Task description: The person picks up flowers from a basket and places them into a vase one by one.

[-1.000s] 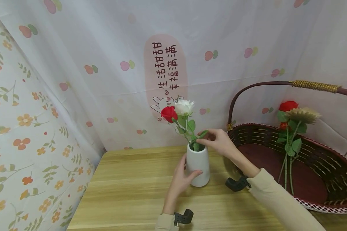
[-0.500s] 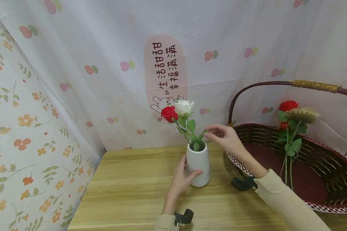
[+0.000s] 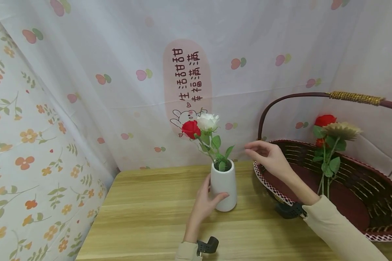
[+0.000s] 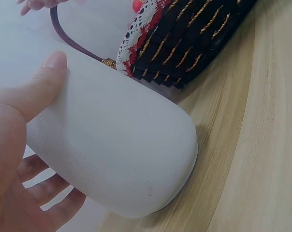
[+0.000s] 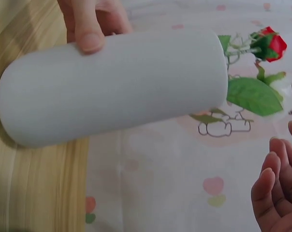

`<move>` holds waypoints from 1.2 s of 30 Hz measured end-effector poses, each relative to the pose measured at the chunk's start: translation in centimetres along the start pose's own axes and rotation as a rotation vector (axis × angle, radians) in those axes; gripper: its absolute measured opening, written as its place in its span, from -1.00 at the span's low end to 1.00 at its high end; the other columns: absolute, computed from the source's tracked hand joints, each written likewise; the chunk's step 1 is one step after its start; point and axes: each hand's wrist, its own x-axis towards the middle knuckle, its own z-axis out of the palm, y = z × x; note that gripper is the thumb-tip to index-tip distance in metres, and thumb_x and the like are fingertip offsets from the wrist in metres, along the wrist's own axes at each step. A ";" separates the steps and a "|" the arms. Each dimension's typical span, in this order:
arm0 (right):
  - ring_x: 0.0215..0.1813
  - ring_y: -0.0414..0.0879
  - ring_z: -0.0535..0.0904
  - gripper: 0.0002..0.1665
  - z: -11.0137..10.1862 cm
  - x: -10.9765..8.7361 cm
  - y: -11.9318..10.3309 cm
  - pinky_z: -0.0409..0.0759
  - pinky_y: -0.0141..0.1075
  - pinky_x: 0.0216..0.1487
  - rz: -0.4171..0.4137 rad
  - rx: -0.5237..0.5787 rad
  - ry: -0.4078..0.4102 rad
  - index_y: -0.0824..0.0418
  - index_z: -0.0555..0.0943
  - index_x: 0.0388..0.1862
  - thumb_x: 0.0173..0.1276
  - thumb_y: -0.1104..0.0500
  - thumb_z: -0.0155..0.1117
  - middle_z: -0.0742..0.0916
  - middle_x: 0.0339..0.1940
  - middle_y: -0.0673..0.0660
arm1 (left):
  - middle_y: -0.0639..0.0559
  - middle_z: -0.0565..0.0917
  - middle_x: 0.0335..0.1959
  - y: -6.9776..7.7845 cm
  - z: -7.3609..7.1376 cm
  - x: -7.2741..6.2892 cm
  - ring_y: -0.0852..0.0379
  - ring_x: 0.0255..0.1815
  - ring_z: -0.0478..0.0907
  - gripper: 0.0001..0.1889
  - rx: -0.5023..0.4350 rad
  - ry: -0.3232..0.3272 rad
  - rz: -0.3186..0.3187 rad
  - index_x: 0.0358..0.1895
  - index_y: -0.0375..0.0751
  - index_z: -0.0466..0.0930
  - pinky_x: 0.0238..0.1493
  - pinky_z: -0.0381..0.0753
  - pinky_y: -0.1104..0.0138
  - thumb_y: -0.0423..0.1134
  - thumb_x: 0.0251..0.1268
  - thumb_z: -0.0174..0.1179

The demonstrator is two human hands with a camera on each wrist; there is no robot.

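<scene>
A white vase [image 3: 224, 186] stands upright on the wooden table. My left hand [image 3: 206, 199] grips its left side, thumb across the front and fingers behind, as the left wrist view also shows. From its mouth rise a red rose [image 3: 191, 129] and a white rose [image 3: 208, 121], both leaning left, with green leaves [image 3: 220, 159] at the rim. My right hand [image 3: 269, 159] hovers right of the vase, in front of the basket's near-left rim, fingers loosely bent and holding nothing. In the right wrist view its fingers [image 5: 276, 188] are apart from the leaves.
A dark woven basket [image 3: 313, 174] with a white lace edge and tall arched handle [image 3: 290, 95] fills the right side. Inside lean a red flower [image 3: 325, 120] and a beige flower [image 3: 342, 130] on long stems. A patterned curtain [image 3: 124, 90] hangs behind the table [image 3: 143, 214].
My right hand has let go of the leaf by the vase's mouth and moved right toward the basket. The left hand, vase and roses have stayed put.
</scene>
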 end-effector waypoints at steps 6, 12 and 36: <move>-0.38 -0.08 0.56 -0.76 -1.6 -0.7 0.1 0.64 -0.36 -0.38 -0.004 0.001 -0.015 0.32 0.66 0.04 0.51 0.20 0.25 0.70 -0.23 0.19 | 0.00 0.48 0.35 0.0 0.0 0.0 -0.02 0.33 0.44 -0.17 -0.005 0.001 -0.005 0.50 -0.05 0.25 0.31 0.47 -0.01 0.05 0.23 0.44; -0.40 -0.12 0.57 -0.78 -3.3 -1.4 0.2 0.63 -0.35 -0.41 -0.003 0.000 -0.012 0.30 0.66 0.04 0.51 0.23 0.25 0.71 -0.27 0.18 | -0.01 0.47 0.37 0.2 0.1 0.0 -0.03 0.34 0.44 -0.15 -0.005 -0.001 -0.013 0.51 -0.06 0.24 0.31 0.47 -0.01 0.06 0.23 0.44; -0.41 -0.19 0.62 -0.76 -11.0 -3.3 4.1 0.59 -0.45 -0.41 0.080 -0.110 0.179 0.26 0.65 0.08 0.51 0.21 0.25 0.74 -0.31 -0.15 | -0.04 0.45 0.38 0.2 0.0 -0.1 -0.07 0.35 0.42 -0.14 -0.003 -0.003 -0.031 0.53 -0.06 0.21 0.33 0.45 -0.04 0.07 0.25 0.42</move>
